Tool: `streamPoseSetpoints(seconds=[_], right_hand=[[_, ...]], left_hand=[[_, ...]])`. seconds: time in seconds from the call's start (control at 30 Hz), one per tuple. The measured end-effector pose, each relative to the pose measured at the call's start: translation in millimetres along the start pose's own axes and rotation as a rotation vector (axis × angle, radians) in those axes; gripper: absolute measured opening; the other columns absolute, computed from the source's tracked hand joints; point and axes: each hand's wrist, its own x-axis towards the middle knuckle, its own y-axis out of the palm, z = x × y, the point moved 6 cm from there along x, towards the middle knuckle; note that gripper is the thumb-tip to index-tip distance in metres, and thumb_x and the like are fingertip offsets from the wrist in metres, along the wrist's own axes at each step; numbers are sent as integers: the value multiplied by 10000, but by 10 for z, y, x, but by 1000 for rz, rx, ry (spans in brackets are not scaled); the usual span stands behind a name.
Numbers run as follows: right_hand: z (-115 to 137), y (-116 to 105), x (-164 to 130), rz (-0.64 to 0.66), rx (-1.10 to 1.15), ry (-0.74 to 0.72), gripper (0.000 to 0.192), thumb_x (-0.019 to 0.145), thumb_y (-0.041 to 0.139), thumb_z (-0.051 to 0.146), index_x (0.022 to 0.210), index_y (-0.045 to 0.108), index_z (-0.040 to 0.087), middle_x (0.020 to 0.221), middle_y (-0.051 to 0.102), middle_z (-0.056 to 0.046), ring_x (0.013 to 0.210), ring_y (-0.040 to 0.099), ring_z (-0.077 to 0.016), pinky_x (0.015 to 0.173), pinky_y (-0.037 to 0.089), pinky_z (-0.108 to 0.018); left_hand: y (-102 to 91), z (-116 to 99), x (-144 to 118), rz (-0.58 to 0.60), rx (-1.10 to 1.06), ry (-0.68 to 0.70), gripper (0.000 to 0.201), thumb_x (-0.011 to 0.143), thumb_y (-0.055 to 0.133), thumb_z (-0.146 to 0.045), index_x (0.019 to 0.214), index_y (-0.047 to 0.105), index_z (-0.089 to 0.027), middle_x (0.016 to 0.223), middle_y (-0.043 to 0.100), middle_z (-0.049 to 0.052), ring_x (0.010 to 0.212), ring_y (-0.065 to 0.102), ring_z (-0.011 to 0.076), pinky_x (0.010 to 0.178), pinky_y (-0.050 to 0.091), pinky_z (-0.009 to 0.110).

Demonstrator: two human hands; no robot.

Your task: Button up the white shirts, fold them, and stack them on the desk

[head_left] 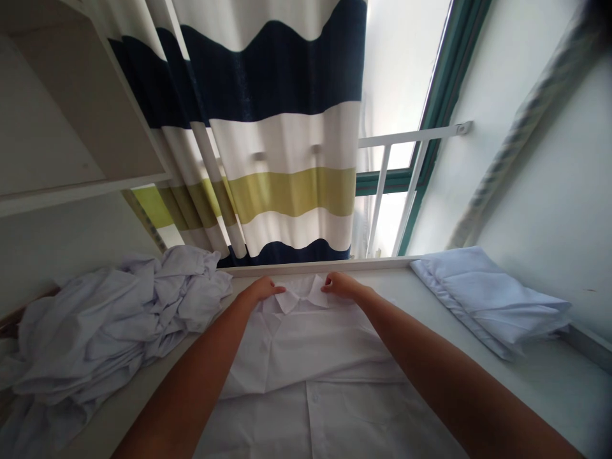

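A white collared shirt (pixel 306 357) lies spread on the white surface in front of me, its collar at the far end and its button front running toward me. My left hand (pixel 262 290) pinches the left side of the collar between thumb and fingers. On the opposite side, my right hand (pixel 342 285) grips the collar's right part the same way. Creases cross the shirt's upper body below the collar. The near end of the shirt runs out of the picture.
A heap of crumpled white cloth (pixel 109 319) sits at the left. Folded white garments (pixel 492 299) lie in a stack at the right. Beyond the surface's far edge (pixel 377 263) hang striped curtains (pixel 287 140), beside a window with a white railing (pixel 415 135). A shelf (pixel 86 188) juts out upper left.
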Motion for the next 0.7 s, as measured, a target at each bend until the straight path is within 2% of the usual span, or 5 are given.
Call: streamPoseSetpoints(seconds=[0.23,0.4,0.53,0.63,0.7], right_hand=[[-283,-191,-74,-135,-66,53,284,938,553,422,1074,638,188,1051,705,-117,950,641,-269,790,452,-336],[-188,-240,-332,-240,-148,6,424,964,514,437,1312,530,195,1367,572,-161,1287,498,-329,1071,340,-480],[-33,-64,-708,-251,-248,-208,636,967,425,608,1507,371,275,1640,259,-96,1520,152,-333,1206,44,-573],[-59,84,-986,-153,-254,-221,686,974,362,641,1538,341,253,1648,232,-114,1525,150,-341,1200,55,-610],[-53,19,-1236,-197,-200,-187,673,991,346,606,1537,346,213,1638,253,-132,1522,172,-328,1206,86,-596]], left_hand=[[98,-274,254,-36,-95,147,321,852,612,-420,1019,694,-159,1012,729,78,884,652,223,766,483,294],[162,-457,162,-242,68,37,335,873,620,-433,989,674,-123,1129,660,192,1136,569,351,960,417,449],[78,-566,-451,-352,168,78,420,898,610,-412,1239,609,-166,1426,515,186,1364,389,367,1122,268,518],[-1,-600,-1263,-358,168,217,353,933,540,-455,1179,657,-231,1419,551,106,1325,461,310,1138,299,471],[-19,-450,-1926,-368,13,179,338,949,478,-496,1046,688,-250,1263,641,71,1187,565,268,1052,418,387]])
